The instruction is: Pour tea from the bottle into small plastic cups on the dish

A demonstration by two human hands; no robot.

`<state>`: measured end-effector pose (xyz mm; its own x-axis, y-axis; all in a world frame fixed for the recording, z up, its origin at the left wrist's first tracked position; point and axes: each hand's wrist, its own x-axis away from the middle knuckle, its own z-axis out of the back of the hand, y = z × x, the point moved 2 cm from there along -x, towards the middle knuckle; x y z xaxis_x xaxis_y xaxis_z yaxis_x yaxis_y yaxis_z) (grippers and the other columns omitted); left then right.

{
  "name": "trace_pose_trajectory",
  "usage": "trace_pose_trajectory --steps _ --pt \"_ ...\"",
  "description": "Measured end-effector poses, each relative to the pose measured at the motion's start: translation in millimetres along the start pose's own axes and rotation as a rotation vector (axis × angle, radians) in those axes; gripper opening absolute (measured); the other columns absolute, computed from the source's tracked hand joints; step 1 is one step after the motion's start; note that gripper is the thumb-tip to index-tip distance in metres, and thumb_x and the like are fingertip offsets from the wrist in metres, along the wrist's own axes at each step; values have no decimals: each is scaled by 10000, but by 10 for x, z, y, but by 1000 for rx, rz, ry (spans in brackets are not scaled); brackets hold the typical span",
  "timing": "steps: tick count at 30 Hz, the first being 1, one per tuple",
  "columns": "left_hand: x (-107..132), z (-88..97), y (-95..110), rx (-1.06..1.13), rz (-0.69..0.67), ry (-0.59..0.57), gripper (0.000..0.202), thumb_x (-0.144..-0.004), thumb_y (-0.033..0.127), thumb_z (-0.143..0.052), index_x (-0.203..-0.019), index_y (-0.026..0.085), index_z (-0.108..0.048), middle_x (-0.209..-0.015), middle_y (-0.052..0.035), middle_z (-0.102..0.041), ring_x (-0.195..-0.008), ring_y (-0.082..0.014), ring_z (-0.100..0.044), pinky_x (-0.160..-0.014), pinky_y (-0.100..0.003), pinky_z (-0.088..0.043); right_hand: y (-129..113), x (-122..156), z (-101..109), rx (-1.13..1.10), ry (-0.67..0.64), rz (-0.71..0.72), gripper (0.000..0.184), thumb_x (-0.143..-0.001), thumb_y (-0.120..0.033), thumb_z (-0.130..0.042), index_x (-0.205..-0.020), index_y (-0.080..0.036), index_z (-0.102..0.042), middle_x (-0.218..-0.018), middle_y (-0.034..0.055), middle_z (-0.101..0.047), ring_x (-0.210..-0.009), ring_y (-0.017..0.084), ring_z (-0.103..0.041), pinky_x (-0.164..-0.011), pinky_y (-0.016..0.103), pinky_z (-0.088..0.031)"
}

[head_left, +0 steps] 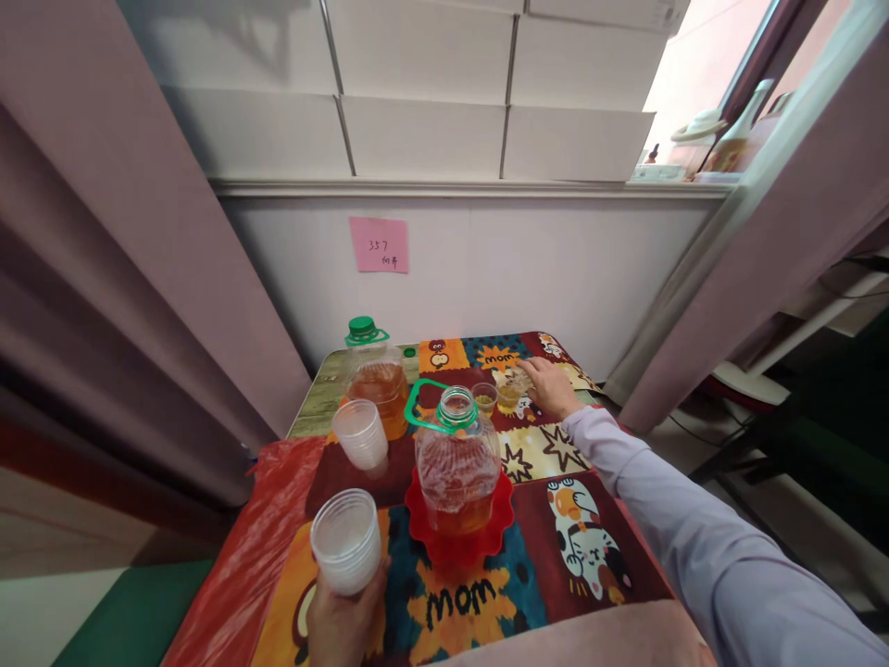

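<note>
My left hand [347, 611] grips a stack of clear plastic cups [345, 542] at the table's near left. Across the table my right hand [548, 387] is at a small clear cup [509, 398] with yellowish liquid in it, its fingers at the rim. Beside that stands another plastic cup [484, 398] with a little liquid. Between my hands an uncapped clear jug [458, 472] with a green handle sits in a red scalloped dish [417, 519], amber liquid low inside. A second cup stack [361, 435] stands behind my left hand.
A green-capped jug [379, 384] of amber liquid stands at the back left, near a loose green cap [409, 352]. Red plastic sheeting [278, 500] covers the left side. A patterned cloth [472, 593] lies on the table, with a white wall [500, 269] behind.
</note>
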<state>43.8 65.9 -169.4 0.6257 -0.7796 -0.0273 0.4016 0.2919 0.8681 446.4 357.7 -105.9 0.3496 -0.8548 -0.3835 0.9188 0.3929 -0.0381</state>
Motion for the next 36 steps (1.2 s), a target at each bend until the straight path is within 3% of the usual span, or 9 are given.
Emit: trace_pose_trajectory --steps 9,12,14,17,20,24,28,32,36 --pt "14 -27 -66 48 -23 17 567 -530 713 -820 -801 260 -613 -644 -54 -714 -627 -310 -694 -656 -406 -562 -160 -10 52 41 48 113 478 -961 -64 -498 -1370 -216 -695 -1453 145 -703 -1421 314 -560 -1238 491 -364" --pt "6 -49 -107 60 -56 22 576 -548 704 -828 -841 253 -624 -697 -65 -743 -667 -317 -715 -681 -411 -574 -168 102 180 29 112 57 487 -910 -87 -567 -1370 -201 -678 -1427 160 -713 -1418 338 -570 -1267 537 -333" --pt "8 -62 -117 67 -84 32 570 -563 695 -831 -849 251 -618 -739 -77 -761 -700 -321 -727 -694 -414 -580 -199 289 295 -19 189 -65 507 -890 -176 -629 -1397 -170 -636 -1393 206 -714 -1351 383 -617 -1187 584 -429" --pt "57 -68 -64 82 -127 33 543 -598 677 -817 -862 251 -609 -805 -88 -784 -745 -317 -742 -687 -405 -578 -381 774 498 -427 344 -398 644 -883 -429 -721 -1455 -191 -549 -1310 203 -741 -1109 369 -738 -957 550 -608" --pt "177 -54 66 80 -193 19 503 -651 623 -797 -936 241 -635 -870 -78 -791 -792 -298 -751 -708 -389 -581 -828 1351 751 -981 386 -507 816 -908 -544 -750 -1584 -240 -411 -1365 182 -723 -1093 324 -779 -923 513 -662" --pt "392 -47 218 37 -281 -12 463 -730 514 -766 -1069 214 -667 -949 -87 -782 -859 -295 -755 -763 -397 -583 -1568 1879 1213 -1244 351 -425 695 -940 -494 -752 -1574 -377 -491 -1534 122 -631 -1239 337 -749 -981 530 -678" --pt "569 -27 246 -10 -413 -41 439 -790 414 -745 -1162 196 -666 -1048 -118 -772 -970 -309 -753 -834 -418 -580 -2133 1984 1501 -1277 320 -316 724 -946 -474 -751 -1614 -415 -477 -1621 95 -556 -1318 394 -697 -997 608 -674" --pt "682 34 235 -41 -558 -50 426 -830 356 -730 -1209 175 -662 -1064 -130 -766 -1011 -309 -749 -862 -426 -581 -2478 1947 1505 -1079 405 -129 780 -963 -430 -729 -1668 -413 -396 -1630 88 -536 -1438 410 -592 -1138 692 -564" --pt "765 77 271 -30 -579 -68 435 -836 412 -739 -1189 171 -661 -1066 -138 -766 -1006 -314 -750 -846 -424 -589 -2702 1998 1330 -874 275 85 791 -1019 -548 -621 -1721 -390 -289 -1690 94 -473 -1539 395 -486 -1245 686 -443"
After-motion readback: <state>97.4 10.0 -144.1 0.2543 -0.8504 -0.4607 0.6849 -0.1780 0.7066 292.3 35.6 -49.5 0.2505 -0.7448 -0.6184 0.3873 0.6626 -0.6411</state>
